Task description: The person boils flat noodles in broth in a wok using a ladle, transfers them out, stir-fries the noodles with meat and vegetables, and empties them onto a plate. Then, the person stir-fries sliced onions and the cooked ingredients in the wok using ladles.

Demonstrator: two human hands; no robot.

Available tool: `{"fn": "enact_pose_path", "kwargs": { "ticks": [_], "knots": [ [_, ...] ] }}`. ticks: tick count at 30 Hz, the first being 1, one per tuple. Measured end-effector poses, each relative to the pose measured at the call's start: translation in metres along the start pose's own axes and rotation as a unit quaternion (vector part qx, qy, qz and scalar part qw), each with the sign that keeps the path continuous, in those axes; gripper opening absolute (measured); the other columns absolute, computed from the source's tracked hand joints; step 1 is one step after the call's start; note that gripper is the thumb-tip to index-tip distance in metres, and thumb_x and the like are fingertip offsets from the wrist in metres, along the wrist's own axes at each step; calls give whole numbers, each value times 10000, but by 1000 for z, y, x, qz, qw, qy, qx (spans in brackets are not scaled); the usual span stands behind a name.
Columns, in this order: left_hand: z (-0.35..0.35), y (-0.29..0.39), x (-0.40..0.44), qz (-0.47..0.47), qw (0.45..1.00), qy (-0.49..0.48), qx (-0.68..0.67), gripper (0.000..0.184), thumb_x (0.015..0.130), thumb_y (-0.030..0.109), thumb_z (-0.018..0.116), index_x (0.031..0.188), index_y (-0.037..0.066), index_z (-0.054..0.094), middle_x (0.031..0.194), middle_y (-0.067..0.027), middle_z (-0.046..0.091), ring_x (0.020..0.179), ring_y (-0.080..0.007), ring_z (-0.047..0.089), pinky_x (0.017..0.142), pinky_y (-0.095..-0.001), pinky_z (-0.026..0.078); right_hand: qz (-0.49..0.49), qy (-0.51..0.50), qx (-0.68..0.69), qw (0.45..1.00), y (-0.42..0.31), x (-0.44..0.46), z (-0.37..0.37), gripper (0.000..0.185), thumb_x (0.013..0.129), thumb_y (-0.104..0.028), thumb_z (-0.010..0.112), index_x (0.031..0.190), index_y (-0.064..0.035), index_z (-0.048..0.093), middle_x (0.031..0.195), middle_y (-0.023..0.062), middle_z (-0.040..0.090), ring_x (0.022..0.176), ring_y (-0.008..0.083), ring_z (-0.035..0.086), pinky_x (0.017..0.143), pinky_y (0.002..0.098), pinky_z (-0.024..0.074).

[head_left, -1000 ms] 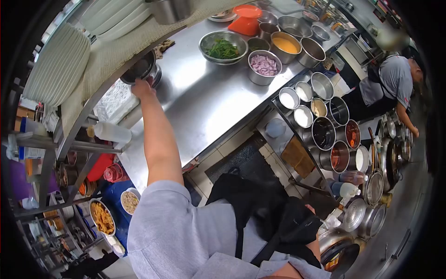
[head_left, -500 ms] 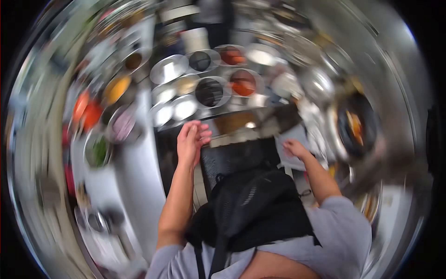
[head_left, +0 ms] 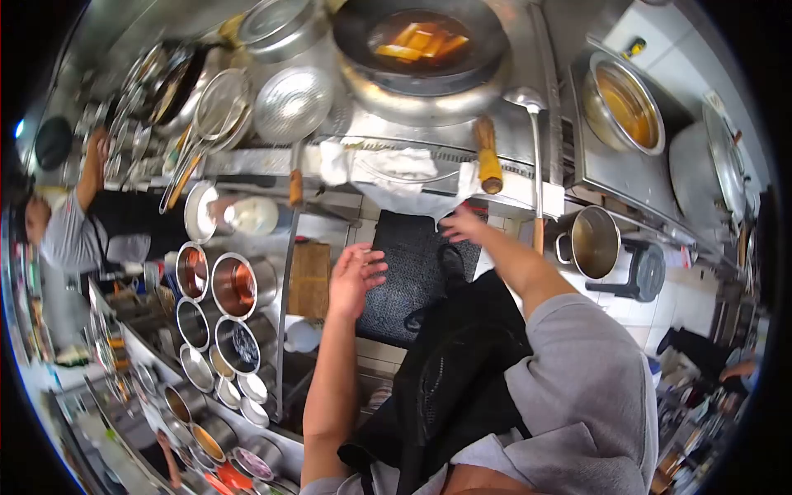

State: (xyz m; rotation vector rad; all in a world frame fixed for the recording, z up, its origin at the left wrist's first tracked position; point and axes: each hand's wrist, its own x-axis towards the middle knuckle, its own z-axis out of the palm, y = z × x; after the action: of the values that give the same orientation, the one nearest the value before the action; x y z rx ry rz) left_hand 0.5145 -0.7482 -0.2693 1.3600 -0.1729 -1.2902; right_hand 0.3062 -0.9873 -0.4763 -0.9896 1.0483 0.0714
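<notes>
My left hand (head_left: 356, 279) is raised over the black floor mat (head_left: 388, 256), fingers apart and slightly curled, holding nothing. Near the stove's front edge, my right hand (head_left: 464, 226) reaches out with its fingers spread and nothing in them, just below a white cloth (head_left: 400, 167). Beyond the cloth, a black wok (head_left: 355, 41) on the stove contains yellow-orange pieces in brown liquid. A wooden-handled brush (head_left: 488, 157) and a long-handled ladle (head_left: 528, 101) lie to the right of the cloth. On its left is a perforated strainer (head_left: 294, 104).
At left, a rack holds metal containers (head_left: 234, 287) of sauces and powders. A co-worker (head_left: 74, 235) stands at the far left. To the right are a pot with a handle (head_left: 596, 242), a dark stool (head_left: 648, 271) and a bowl of yellow liquid (head_left: 624, 103).
The view has swung from the steel counter to the stove. My left hand has left the dark bowl by the counter's rack. My right hand has come into view and now reaches by the stove's cloth.
</notes>
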Motion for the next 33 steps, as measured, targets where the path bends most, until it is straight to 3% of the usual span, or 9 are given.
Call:
{"fn": "enact_pose_path", "kwargs": {
  "ticks": [6, 12, 14, 18, 20, 21, 23, 28, 33],
  "knots": [
    [-7, -105, 111, -53, 992, 11, 115, 443, 942, 303, 561, 1260, 2, 494, 1109, -122, 613, 968, -182, 592, 781, -316, 499, 41, -351, -27, 935, -42, -83, 110, 301, 937, -321, 585, 975, -23, 617, 833, 99, 636, 765, 222, 653, 653, 399, 559],
    [53, -96, 119, 78, 923, -21, 377, 234, 903, 172, 558, 951, -37, 652, 808, -160, 675, 760, -222, 636, 709, -351, 489, 28, -232, -55, 971, -77, -131, 26, 396, 948, -427, 546, 937, -34, 590, 744, 60, 608, 613, 171, 638, 525, 313, 542],
    [62, -85, 121, 84, 896, 1, 437, 305, 914, 243, 558, 940, -46, 652, 776, -196, 668, 738, -264, 649, 698, -372, 491, -43, -171, -3, 984, -95, -162, -35, 471, 945, -456, 544, 1261, -112, 479, 883, 77, 608, 642, 158, 627, 545, 303, 544],
    [-11, -107, 140, 113, 791, -19, 601, 510, 930, 459, 478, 920, -15, 663, 760, -226, 656, 764, -382, 652, 692, -427, 490, -211, 304, -274, 888, -16, -156, -162, 480, 892, -321, 645, 1270, -99, 450, 902, 82, 614, 694, 179, 623, 570, 320, 521],
    [-43, -112, 125, -54, 853, -13, 519, 485, 926, 441, 493, 919, -16, 655, 769, -198, 655, 734, -349, 657, 694, -419, 491, -211, 294, -182, 914, 89, -105, -210, 506, 876, -322, 664, 1267, -100, 433, 926, 96, 616, 748, 225, 630, 634, 371, 523],
    [-60, -112, 116, -66, 852, -10, 520, 467, 925, 434, 500, 961, -7, 647, 776, -165, 652, 708, -312, 656, 653, -415, 497, 11, 241, -44, 969, 26, -159, -179, 507, 861, -234, 693, 1261, -140, 396, 932, 77, 613, 806, 206, 614, 709, 381, 515],
    [-87, -113, 97, -114, 871, 9, 478, 436, 919, 414, 523, 1052, 11, 623, 788, -109, 640, 671, -234, 647, 565, -394, 503, 20, 94, 242, 965, 4, -189, -151, 456, 852, -222, 698, 1182, -101, 408, 820, 79, 547, 660, 179, 574, 538, 380, 504],
    [-174, -128, 66, -66, 863, -60, 497, 383, 911, 331, 580, 1144, 27, 594, 780, -82, 641, 643, -177, 636, 506, -367, 510, -123, 365, -137, 913, 19, -162, -149, 279, 860, -46, 564, 1114, -56, 451, 643, 51, 475, 434, 157, 464, 395, 308, 420],
    [-234, -154, 84, -107, 884, 25, 455, 358, 888, 255, 614, 1146, 8, 603, 792, -96, 671, 652, -208, 643, 556, -353, 516, -172, 110, 215, 955, -110, -261, -106, 437, 836, -11, 496, 1262, -92, 444, 626, 59, 477, 466, 151, 480, 411, 296, 406]
  ]
}}
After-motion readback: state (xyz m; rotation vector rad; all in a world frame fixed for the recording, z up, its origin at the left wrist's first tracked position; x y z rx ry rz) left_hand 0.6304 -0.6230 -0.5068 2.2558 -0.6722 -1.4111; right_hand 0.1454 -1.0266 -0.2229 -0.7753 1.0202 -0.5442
